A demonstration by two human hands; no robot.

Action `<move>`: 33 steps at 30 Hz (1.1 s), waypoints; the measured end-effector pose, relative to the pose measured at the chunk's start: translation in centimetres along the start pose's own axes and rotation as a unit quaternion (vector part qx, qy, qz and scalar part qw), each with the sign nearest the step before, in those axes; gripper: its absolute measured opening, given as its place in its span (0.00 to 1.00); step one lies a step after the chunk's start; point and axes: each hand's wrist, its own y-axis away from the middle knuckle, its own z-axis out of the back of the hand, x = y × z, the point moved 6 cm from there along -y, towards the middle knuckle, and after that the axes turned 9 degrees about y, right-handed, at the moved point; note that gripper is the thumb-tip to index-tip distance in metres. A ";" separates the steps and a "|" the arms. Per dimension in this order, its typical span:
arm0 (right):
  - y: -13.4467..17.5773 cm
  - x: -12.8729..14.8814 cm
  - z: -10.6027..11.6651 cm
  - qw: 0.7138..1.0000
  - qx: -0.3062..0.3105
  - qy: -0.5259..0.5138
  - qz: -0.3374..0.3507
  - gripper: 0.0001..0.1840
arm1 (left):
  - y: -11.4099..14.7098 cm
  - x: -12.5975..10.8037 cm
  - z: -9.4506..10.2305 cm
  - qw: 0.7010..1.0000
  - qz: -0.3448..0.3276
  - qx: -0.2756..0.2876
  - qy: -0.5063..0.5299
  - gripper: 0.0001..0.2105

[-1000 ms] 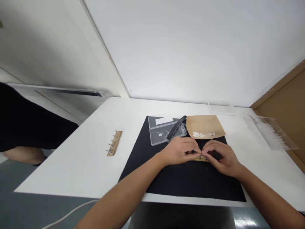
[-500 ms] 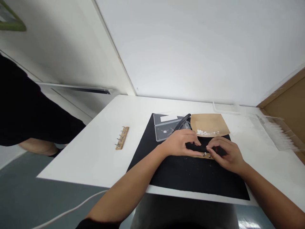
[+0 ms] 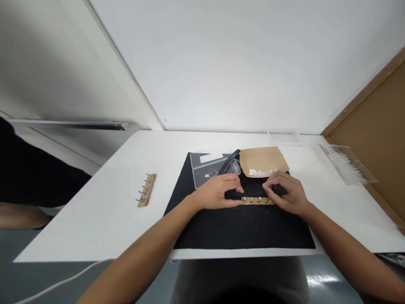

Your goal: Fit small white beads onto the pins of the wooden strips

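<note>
Drawn apart since the earlier frame, with left hand (image 3: 218, 190) spread, thumb touching wooden strip (image 3: 255, 201) on black mat (image 3: 240, 232), and right hand (image 3: 287, 193) pinched, contents unclear. Seemingly fitted with white pieces (image 3: 260, 198) on at least 2 metal posts (image 3: 251, 200), with more left in paper tray (image 3: 264, 156).

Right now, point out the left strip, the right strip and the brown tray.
Left strip (image 3: 149, 191): head view, brown body near its middle.
Right strip (image 3: 255, 202): head view, brown body near its middle.
Brown tray (image 3: 263, 158): head view, bare inner floor.
</note>
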 end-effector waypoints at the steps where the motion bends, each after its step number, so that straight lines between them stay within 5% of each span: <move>1: 0.0 -0.1 0.0 1.000 -0.002 0.002 -0.001 0.06 | 0.2 0.2 0.0 1.000 0.001 -0.010 0.010 0.12; 17: 0.0 1.7 -3.4 0.991 0.085 0.094 0.038 0.03 | 0.8 1.4 -2.4 0.997 0.064 0.010 0.030 0.09; 33: 0.3 2.4 -4.6 0.986 0.133 0.095 0.027 0.02 | 0.5 2.1 -3.3 0.991 0.119 -0.002 0.065 0.14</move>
